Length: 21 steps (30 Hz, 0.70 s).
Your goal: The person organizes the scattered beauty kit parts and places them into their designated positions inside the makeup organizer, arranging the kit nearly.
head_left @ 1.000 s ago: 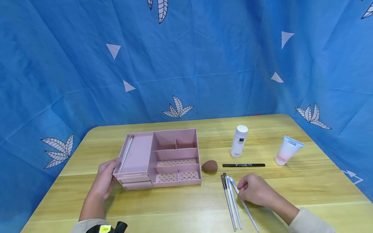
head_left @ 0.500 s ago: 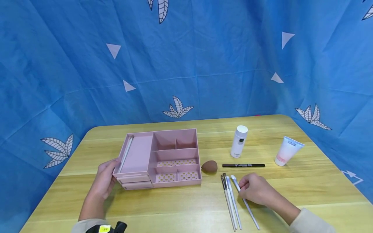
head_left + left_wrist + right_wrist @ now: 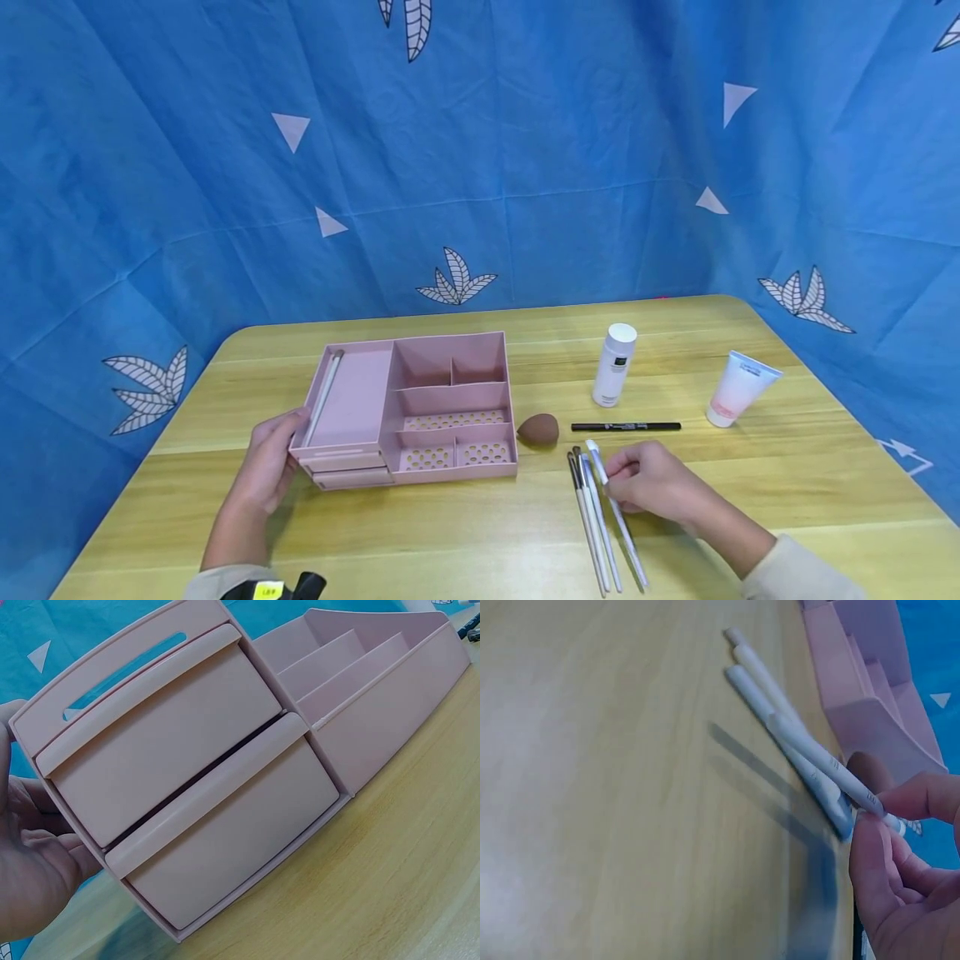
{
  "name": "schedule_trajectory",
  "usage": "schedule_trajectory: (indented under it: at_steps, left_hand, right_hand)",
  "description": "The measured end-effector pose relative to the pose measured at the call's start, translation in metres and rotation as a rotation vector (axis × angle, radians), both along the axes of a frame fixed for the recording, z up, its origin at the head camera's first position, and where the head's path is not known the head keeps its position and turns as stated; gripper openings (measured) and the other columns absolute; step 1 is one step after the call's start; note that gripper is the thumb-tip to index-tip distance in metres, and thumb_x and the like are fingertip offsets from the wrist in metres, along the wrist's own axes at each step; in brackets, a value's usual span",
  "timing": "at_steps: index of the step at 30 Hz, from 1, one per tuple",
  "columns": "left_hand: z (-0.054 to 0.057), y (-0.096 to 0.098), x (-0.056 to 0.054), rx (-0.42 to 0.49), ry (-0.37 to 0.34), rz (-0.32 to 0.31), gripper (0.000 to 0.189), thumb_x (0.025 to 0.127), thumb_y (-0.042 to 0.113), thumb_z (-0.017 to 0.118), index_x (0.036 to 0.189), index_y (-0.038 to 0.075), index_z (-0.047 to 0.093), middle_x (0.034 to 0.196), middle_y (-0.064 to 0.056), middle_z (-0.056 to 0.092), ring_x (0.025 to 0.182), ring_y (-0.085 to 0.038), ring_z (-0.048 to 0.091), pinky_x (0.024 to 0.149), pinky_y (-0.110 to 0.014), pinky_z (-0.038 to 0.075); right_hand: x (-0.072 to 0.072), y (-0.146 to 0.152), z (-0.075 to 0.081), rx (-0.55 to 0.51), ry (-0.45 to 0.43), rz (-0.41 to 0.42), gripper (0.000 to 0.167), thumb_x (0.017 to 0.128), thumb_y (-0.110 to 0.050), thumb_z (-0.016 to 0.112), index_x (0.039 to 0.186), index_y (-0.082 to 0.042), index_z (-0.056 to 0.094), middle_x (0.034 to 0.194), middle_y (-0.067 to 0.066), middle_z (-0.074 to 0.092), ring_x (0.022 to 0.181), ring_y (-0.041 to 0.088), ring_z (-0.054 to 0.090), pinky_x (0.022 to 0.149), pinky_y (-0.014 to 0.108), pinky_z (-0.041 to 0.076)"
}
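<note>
My left hand (image 3: pixel 268 460) grips the left side of a pink makeup organizer (image 3: pixel 365 392), with thumb and fingers at its side wall in the left wrist view. One makeup brush (image 3: pixel 323 398) lies in its flat top tray. Between thumb and forefinger, my right hand (image 3: pixel 654 483) pinches a white-handled makeup brush (image 3: pixel 821 759). That brush is raised off the table, its shadow showing below it in the right wrist view. Just left of it several other brushes (image 3: pixel 592 525) lie side by side on the wood.
A brown makeup sponge (image 3: pixel 539 429) sits by the organizer's right side. Farther right lie a black pen-like stick (image 3: pixel 626 427), a white bottle (image 3: pixel 614 367) and a pale tube (image 3: pixel 741 389), the last two standing. Behind the table (image 3: pixel 480 533) hangs a blue cloth (image 3: pixel 480 167).
The right hand has lifted the pinched brush off the table and shifted it slightly left, its lower end swinging toward the other brushes. My left hand and the organizer have stayed put.
</note>
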State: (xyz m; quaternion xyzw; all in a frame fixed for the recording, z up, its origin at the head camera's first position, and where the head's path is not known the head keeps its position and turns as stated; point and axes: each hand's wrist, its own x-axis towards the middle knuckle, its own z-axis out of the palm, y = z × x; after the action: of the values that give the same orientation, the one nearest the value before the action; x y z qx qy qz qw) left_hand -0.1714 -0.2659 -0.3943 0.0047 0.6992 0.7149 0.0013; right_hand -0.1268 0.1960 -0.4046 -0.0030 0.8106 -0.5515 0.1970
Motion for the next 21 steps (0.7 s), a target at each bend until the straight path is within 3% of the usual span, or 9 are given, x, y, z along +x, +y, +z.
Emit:
schedule_trajectory:
  at_steps: [21]
  left_hand:
    - [-0.001, 0.0, 0.0, -0.001, -0.008, 0.019, 0.027, 0.101, 0.023, 0.042, 0.091, 0.012, 0.064, 0.075, 0.001, 0.069, 0.067, -0.009, 0.065, 0.062, -0.023, 0.057]
  right_hand:
    - [-0.013, -0.035, 0.018, -0.146, 0.005, 0.028, 0.027, 0.085, -0.006, 0.064, 0.103, 0.011, 0.054, 0.085, 0.014, 0.064, 0.072, 0.017, 0.061, 0.071, 0.033, 0.058]
